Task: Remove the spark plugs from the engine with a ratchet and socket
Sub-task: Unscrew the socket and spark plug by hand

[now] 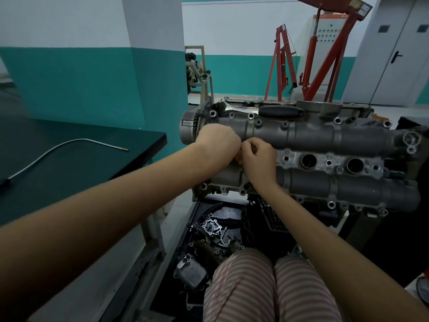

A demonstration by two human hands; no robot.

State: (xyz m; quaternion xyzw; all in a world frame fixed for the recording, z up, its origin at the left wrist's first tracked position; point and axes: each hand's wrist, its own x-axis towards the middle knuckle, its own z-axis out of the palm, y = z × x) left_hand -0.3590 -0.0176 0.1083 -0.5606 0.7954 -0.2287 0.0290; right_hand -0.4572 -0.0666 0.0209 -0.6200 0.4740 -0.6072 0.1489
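Note:
The grey engine head lies across the stand in front of me. Two open spark plug wells show in the middle strip to the right of my hands. A chrome ratchet with a black handle rests loose on the engine's far edge. My left hand is bunched over the left end of the middle strip, its fingers hidden under it. My right hand meets it with curled fingers that pinch something small between the two hands; what it is stays hidden. No socket or plug shows.
A dark table at left carries a bent flexible metal tube. Below the engine, a black tray holds loose engine parts and a chain. Red engine hoists stand behind. My striped trouser knees are at the bottom.

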